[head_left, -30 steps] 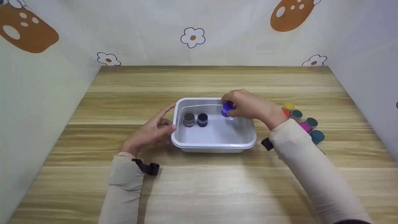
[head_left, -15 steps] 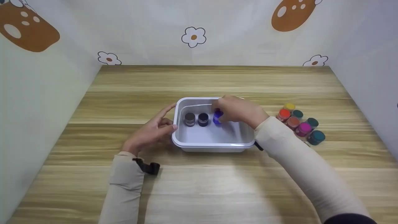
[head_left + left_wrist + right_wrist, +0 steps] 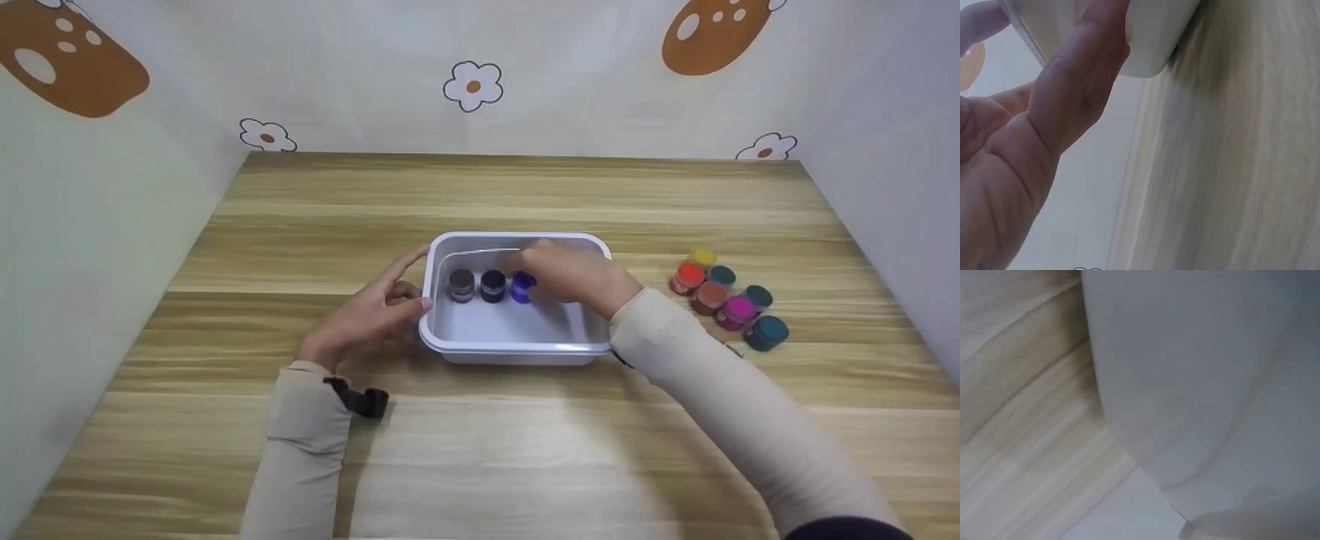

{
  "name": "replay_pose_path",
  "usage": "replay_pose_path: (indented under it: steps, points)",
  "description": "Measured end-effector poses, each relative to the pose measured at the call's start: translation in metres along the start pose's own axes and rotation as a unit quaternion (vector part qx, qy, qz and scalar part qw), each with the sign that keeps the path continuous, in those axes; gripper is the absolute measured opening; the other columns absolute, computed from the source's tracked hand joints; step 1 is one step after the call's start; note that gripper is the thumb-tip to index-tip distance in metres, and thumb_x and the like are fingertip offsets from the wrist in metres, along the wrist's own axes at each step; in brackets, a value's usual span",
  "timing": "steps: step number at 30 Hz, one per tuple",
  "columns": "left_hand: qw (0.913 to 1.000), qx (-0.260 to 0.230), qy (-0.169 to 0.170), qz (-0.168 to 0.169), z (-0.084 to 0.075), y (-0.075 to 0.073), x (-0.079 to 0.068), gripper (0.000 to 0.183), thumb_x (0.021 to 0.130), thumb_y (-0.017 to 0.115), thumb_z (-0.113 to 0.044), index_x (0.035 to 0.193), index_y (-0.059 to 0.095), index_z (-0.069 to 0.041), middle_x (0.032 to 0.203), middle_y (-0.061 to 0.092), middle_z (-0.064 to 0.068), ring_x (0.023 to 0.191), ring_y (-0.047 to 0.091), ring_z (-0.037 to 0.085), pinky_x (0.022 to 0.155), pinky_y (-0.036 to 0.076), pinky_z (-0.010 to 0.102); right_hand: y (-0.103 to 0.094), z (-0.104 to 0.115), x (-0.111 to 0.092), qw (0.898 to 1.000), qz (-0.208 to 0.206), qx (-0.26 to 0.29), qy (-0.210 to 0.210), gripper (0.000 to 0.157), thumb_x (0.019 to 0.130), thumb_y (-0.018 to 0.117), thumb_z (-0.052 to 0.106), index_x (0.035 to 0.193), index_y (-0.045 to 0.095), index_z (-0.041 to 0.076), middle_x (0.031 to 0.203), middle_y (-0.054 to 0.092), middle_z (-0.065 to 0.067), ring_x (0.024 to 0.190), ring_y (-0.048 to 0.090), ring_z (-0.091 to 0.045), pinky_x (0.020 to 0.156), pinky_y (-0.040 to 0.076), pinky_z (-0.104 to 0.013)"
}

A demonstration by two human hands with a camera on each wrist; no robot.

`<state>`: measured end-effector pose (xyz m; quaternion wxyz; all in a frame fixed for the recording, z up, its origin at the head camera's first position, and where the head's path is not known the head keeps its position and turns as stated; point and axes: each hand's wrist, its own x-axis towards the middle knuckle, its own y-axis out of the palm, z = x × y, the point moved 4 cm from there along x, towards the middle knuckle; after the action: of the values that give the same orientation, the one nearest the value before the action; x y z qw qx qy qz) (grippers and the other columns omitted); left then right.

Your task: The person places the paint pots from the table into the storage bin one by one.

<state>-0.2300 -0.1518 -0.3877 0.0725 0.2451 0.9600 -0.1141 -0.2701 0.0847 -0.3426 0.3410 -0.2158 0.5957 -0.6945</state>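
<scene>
Wooden table [image 3: 525, 450] with pale grain ran lengthwise across the head view. A cluster of small paint pots stood at the right of the table: yellow pot [image 3: 703, 257] farthest back, red pot [image 3: 687, 277] and brown pot [image 3: 708, 297] toward the left of the cluster, magenta pot [image 3: 735, 311] just beside the brown one, three teal pots [image 3: 766, 332] along the right edge. Backdrop [image 3: 585, 90] was cream fabric printed with white flowers [image 3: 472, 86] and orange-brown spotted shapes [image 3: 716, 34].

Left hand [image 3: 369, 315] relaxed, flat; right hand [image 3: 574, 274] curled, lowered.
</scene>
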Motion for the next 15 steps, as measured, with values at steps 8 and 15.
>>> replay_pose_path:
  steps: [8, 15]
  points:
    - [1.0000, -0.006, -0.005, 0.002, 0.000, 0.001, 0.001, 0.082, 0.093, 0.067, -0.023, 0.158, 0.019, -0.037, 0.121, 0.058, 0.022, 0.096, 0.066, 0.028, 0.078, 0.059, 0.044, -0.003, -0.004, -0.006, 0.999, 0.011, 0.050, 0.014, 0.038, 0.084, 0.073, 0.001, 0.122, 0.067, 0.004, 0.117, 0.069, -0.016, 0.107, 0.065, -0.032, 0.096, 0.053, -0.044]
    - [0.9999, -0.011, -0.001, 0.004, 0.000, 0.001, 0.000, 0.081, 0.093, 0.066, -0.021, 0.158, 0.018, -0.035, 0.119, 0.058, 0.021, 0.095, 0.066, 0.027, 0.076, 0.059, 0.044, -0.027, -0.024, -0.035, 0.983, -0.027, 0.177, 0.039, 0.041, 0.088, 0.067, -0.001, 0.128, 0.061, -0.004, 0.121, 0.065, -0.021, 0.107, 0.065, -0.035, 0.092, 0.055, -0.046]
